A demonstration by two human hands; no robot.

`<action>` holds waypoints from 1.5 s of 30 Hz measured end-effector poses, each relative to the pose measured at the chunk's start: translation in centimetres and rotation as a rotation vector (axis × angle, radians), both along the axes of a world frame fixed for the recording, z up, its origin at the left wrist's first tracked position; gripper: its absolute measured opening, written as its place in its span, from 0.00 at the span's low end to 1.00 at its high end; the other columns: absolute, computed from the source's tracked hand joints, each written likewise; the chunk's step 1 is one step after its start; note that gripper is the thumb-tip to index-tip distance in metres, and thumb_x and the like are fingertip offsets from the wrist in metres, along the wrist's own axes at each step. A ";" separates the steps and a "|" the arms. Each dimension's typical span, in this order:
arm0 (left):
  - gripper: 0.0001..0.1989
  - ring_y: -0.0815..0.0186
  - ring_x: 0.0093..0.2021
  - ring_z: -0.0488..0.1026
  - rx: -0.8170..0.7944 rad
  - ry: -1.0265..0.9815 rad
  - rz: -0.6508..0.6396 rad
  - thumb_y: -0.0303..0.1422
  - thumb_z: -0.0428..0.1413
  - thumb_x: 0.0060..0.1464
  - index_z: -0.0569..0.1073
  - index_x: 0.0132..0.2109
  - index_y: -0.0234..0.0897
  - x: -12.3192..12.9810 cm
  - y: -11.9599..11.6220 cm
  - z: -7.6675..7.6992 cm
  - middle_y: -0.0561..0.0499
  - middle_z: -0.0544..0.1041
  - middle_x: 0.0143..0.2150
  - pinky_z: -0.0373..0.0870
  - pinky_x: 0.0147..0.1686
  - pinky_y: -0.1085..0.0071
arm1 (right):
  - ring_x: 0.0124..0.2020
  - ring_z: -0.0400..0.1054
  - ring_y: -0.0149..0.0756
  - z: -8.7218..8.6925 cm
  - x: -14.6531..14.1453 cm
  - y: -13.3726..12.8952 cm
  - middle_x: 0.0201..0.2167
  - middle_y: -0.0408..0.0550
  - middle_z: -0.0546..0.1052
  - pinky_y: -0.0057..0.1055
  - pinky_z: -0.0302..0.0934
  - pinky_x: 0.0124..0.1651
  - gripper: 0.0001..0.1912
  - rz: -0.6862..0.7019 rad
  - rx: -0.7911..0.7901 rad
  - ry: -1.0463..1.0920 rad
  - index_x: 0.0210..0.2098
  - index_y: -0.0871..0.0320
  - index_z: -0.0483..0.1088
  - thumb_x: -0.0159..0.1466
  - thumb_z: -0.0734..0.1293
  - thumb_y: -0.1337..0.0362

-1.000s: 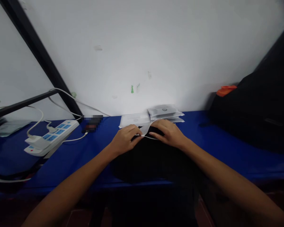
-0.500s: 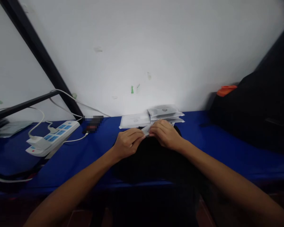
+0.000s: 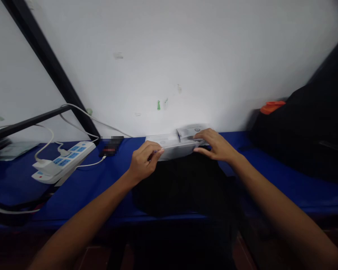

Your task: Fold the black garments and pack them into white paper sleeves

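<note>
White packet (image 3: 176, 151) between half-open hands (image 3: 143, 163) (image 3: 216, 146)

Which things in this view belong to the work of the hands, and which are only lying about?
Belonging to the work: left hand, right hand, pale flat packet between the hands, stack of packets, black fabric.
Lying about: blue-and-white power strip, black bag, white cable.

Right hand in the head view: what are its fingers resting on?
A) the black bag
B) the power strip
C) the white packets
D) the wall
C: the fingers of the right hand lie on the white packets at the back of the blue table.
</note>
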State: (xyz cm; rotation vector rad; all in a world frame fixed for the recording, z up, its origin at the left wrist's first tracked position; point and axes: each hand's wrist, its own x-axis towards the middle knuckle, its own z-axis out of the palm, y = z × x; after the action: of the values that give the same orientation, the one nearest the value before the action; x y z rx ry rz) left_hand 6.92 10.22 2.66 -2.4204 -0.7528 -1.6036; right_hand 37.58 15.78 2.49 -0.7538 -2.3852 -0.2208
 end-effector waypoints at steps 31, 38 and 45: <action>0.28 0.60 0.39 0.71 -0.759 0.948 -0.292 0.47 0.68 0.42 0.68 0.46 0.39 1.7 -3.0 0.6 0.51 0.73 0.41 0.64 0.45 0.64 | 0.45 0.71 0.44 0.0 -1.8 -0.6 0.44 0.57 0.76 0.39 0.64 0.47 0.18 -0.080 -0.193 -0.069 0.50 0.60 0.70 0.71 0.59 0.54; 0.08 0.64 0.36 0.72 -0.818 0.940 -0.297 0.30 0.57 0.50 0.72 0.40 0.39 1.1 -2.1 1.0 0.53 0.75 0.37 0.67 0.38 0.69 | 0.25 0.63 0.31 1.2 -6.2 -7.0 0.25 0.41 0.73 0.29 0.51 0.28 0.20 0.201 -0.547 -0.379 0.31 0.56 0.69 0.58 0.71 0.46; 0.13 0.66 0.35 0.72 -0.850 0.810 -0.262 0.28 0.57 0.47 0.72 0.43 0.39 -0.2 -1.6 1.9 0.53 0.75 0.38 0.68 0.35 0.72 | 0.23 0.59 0.28 1.5 -4.8 -5.8 0.23 0.37 0.69 0.26 0.50 0.26 0.06 0.198 -0.762 -0.383 0.29 0.56 0.65 0.53 0.68 0.68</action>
State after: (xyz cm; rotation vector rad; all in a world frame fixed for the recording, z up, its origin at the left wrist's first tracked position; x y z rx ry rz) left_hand 6.74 8.60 4.51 -3.4413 -1.0894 -0.1554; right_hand 32.77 9.99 4.04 -0.8414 -2.9035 0.7285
